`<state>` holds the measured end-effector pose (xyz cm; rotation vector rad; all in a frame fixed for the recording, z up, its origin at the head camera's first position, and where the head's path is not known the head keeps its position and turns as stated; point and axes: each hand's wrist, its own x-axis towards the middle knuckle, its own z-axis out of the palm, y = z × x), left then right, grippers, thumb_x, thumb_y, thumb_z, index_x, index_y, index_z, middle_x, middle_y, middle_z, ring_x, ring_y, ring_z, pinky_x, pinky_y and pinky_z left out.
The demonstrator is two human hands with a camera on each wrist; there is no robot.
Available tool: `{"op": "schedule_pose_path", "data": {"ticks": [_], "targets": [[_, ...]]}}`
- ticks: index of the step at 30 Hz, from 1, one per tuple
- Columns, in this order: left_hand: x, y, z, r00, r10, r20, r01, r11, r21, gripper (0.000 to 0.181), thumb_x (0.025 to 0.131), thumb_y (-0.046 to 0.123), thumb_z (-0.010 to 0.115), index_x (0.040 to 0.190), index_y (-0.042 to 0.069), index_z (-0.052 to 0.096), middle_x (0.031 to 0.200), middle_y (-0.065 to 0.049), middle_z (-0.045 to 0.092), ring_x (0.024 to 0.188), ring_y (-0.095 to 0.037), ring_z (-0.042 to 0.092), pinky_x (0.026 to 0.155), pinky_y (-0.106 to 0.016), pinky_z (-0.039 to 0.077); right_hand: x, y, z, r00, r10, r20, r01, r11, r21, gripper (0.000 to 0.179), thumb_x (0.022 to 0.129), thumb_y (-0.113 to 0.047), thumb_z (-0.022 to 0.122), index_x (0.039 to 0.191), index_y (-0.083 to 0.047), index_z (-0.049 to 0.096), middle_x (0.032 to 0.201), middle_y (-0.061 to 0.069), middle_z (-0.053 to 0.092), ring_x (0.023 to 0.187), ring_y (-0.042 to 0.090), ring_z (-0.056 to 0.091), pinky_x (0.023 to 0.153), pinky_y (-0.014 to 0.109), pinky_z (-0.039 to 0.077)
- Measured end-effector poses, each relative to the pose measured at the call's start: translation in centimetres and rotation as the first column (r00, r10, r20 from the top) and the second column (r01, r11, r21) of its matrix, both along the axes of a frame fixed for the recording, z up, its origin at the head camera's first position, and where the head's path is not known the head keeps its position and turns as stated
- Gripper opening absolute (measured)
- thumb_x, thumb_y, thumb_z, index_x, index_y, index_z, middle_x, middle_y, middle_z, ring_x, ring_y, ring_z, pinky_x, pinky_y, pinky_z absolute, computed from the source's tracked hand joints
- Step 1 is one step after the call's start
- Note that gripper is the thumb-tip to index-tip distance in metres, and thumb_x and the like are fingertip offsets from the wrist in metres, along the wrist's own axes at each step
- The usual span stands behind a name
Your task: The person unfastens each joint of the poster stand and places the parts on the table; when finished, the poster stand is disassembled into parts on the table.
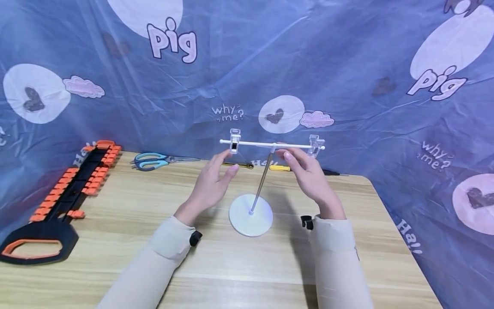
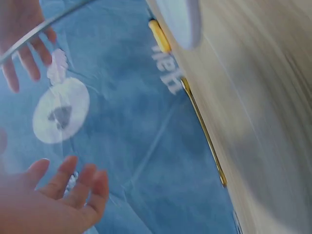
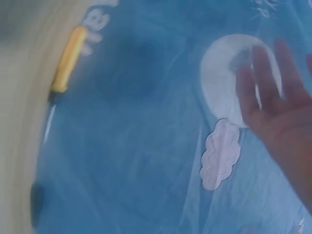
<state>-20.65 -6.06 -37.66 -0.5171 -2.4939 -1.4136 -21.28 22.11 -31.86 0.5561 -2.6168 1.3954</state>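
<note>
Clip stand (image 1: 261, 182) is before me, its white base (image 1: 251, 227) flat on the wooden surface (image 1: 77, 287), and blue printed cloth (image 1: 247, 64) hangs behind. At the left side lies the black and orange holder (image 1: 75, 189), well apart from my hands.

Most important, I think, is that the stand lies between my two hands. Its long crossbar (image 1: 254, 144) runs from left to right, on top of the thin pole (image 1: 264, 173). My right hand (image 1: 310, 176) is nearer to the pole, with some fingers partly behind the bar; my left hand (image 1: 208, 182) is near the bar's left end. Both hands are rather wide, fingers loosely extended, and I see nothing gripped. Whether fingertips touch the bar, I cannot tell.

Only the head view shows clearly the blue scissors (image 1: 165, 162). The left wrist view gives the whole gold wrench (image 2: 204, 131), which my left hand partly covers from above. The right wrist view shows the shaft of the yellow screwdriver (image 3: 69, 59), hidden from the head by my right hand.

Smallest are the left clip (image 1: 234, 141) and the right clip (image 1: 316, 145), both on the bar.
</note>
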Motion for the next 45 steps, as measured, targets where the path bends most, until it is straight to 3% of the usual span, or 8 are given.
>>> {"op": "schedule_pose_path", "data": {"ticks": [4, 7, 11, 15, 21, 28, 36, 45], "targets": [[0.4, 1.1, 0.1, 0.994, -0.105, 0.02, 0.101, 0.981, 0.163, 0.05, 0.112, 0.033, 0.054, 0.157, 0.011, 0.047, 0.15, -0.011, 0.06, 0.137, -0.03, 0.058, 0.104, -0.051, 0.055, -0.1, -0.5, 0.4, 0.991, 0.125, 0.042, -0.118, 0.984, -0.132, 0.044, 0.115, -0.032, 0.046, 0.145, -0.005, 0.063, 0.136, 0.008, 0.071, 0.124, 0.025, 0.069, 0.106, 0.032, 0.052], [0.7, 1.9, 0.3, 0.986, -0.16, 0.048, 0.147, 0.966, 0.212, 0.047, 0.112, 0.029, 0.054, 0.156, 0.014, 0.049, 0.145, -0.011, 0.064, 0.131, -0.027, 0.063, 0.101, -0.048, 0.057, 0.0, -1.0, 0.6, 0.979, 0.198, 0.039, -0.184, 0.956, -0.228, 0.044, 0.115, -0.029, 0.044, 0.149, -0.006, 0.059, 0.127, 0.0, 0.076, 0.116, 0.018, 0.07, 0.1, 0.031, 0.055], [1.1, 2.6, 0.3, 0.976, -0.196, 0.097, 0.173, 0.963, 0.206, 0.046, 0.112, 0.031, 0.054, 0.155, 0.016, 0.051, 0.141, -0.008, 0.067, 0.127, -0.025, 0.066, 0.101, -0.047, 0.056, 0.5, -2.0, 0.7, 0.964, 0.262, 0.043, -0.237, 0.921, -0.309, 0.044, 0.115, -0.032, 0.043, 0.15, -0.012, 0.059, 0.123, -0.005, 0.078, 0.115, 0.015, 0.069, 0.102, 0.041, 0.055], [1.6, 3.2, 0.4, 0.963, -0.236, 0.13, 0.208, 0.958, 0.199, 0.045, 0.111, 0.032, 0.055, 0.154, 0.017, 0.055, 0.137, -0.005, 0.07, 0.126, -0.023, 0.067, 0.099, -0.044, 0.058, 0.9, -3.2, 0.7, 0.954, 0.3, 0.013, -0.275, 0.89, -0.364, 0.04, 0.115, -0.033, 0.044, 0.142, -0.014, 0.066, 0.121, -0.002, 0.078, 0.113, 0.019, 0.07, 0.102, 0.039, 0.054], [1.8, 3.8, 0.1, 0.948, -0.298, 0.111, 0.271, 0.939, 0.211, 0.041, 0.109, 0.027, 0.062, 0.147, 0.013, 0.062, 0.126, -0.006, 0.075, 0.114, -0.021, 0.071, 0.092, -0.036, 0.059, 1.5, -4.5, 0.8, 0.96, 0.275, -0.049, -0.269, 0.86, -0.434, 0.032, 0.114, -0.027, 0.047, 0.124, -0.01, 0.072, 0.113, -0.005, 0.079, 0.106, 0.02, 0.071, 0.096, 0.031, 0.055], [2.1, 4.3, 0.0, 0.945, -0.313, 0.1, 0.288, 0.935, 0.205, 0.033, 0.106, 0.025, 0.066, 0.136, 0.011, 0.071, 0.122, -0.004, 0.079, 0.107, -0.018, 0.074, 0.09, -0.036, 0.06, 1.9, -5.1, 1.2, 0.951, 0.3, -0.079, -0.294, 0.786, -0.544, 0.031, 0.114, -0.021, 0.047, 0.111, -0.016, 0.077, 0.107, -0.001, 0.078, 0.107, 0.018, 0.071, 0.097, 0.034, 0.054], [2.0, 4.7, -0.3, 0.957, -0.283, 0.062, 0.269, 0.948, 0.168, 0.024, 0.107, 0.023, 0.064, 0.127, 0.016, 0.077, 0.117, 0.003, 0.08, 0.105, -0.013, 0.074, 0.09, -0.034, 0.061, 2.5, -6.1, 1.8, 0.986, 0.156, -0.052, -0.16, 0.833, -0.53, 0.03, 0.112, -0.02, 0.053, 0.099, -0.018, 0.08, 0.097, -0.007, 0.078, 0.1, 0.016, 0.068, 0.095, 0.031, 0.053], [2.0, 5.1, -0.7, 0.977, -0.211, 0.01, 0.209, 0.97, 0.125, 0.018, 0.105, 0.018, 0.068, 0.112, 0.014, 0.083, 0.107, 0.003, 0.081, 0.105, -0.011, 0.076, 0.094, -0.032, 0.061, 2.5, -5.9, 1.7, 0.994, 0.1, -0.037, -0.105, 0.866, -0.488, 0.031, 0.11, -0.014, 0.056, 0.114, 0.011, 0.074, 0.094, -0.007, 0.079, 0.096, 0.015, 0.067, 0.092, 0.028, 0.053]]}}
